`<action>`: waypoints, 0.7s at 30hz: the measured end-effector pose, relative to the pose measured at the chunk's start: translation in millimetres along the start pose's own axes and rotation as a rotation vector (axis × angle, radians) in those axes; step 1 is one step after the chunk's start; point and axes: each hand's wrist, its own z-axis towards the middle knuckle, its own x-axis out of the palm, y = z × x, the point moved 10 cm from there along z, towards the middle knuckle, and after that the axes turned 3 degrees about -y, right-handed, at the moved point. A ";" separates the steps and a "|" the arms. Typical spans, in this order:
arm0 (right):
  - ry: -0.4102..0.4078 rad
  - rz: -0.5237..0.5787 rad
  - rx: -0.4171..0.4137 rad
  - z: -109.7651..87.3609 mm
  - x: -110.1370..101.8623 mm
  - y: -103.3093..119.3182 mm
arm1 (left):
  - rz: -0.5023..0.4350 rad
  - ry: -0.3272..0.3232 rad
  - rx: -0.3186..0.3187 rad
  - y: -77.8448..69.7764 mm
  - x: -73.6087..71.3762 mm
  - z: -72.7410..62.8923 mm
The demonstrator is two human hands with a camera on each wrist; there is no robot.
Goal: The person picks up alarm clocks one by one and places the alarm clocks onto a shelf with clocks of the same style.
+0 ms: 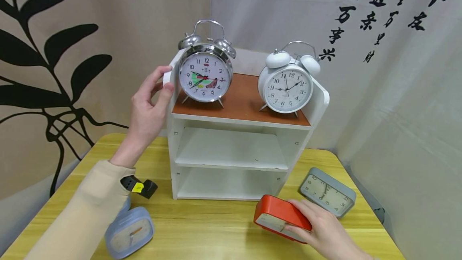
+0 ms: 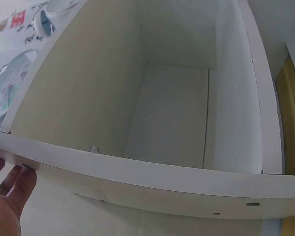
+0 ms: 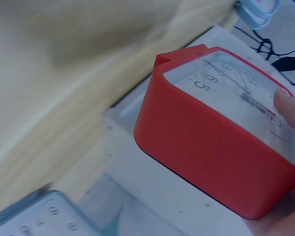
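Note:
At the upper left of the white shelf unit [image 1: 231,147], my left hand [image 1: 148,103] grips the edge of its side panel with thumb and fingers. Seen from the left wrist, the fingertips [image 2: 25,179] lie against that panel's outer side. My right hand [image 1: 321,228] holds a red alarm clock [image 1: 283,212] low in front of the shelf, its dial tilted down and toward me. The thumb lies on the dial in the right wrist view. On the brown shelf top stand a silver twin-bell alarm clock [image 1: 205,77] and a white twin-bell alarm clock [image 1: 287,87].
A grey alarm clock [image 1: 326,191] lies on the wooden table [image 1: 195,228] right of the shelf. At the front left, a blue alarm clock [image 1: 130,234] sits partly behind my left sleeve [image 1: 83,208]. Curtains with a plant print and writing hang behind.

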 end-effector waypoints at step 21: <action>-0.205 0.158 -0.175 77.1 -27.7 72.7 | 0.008 0.004 0.001 0.7 0.1 0.2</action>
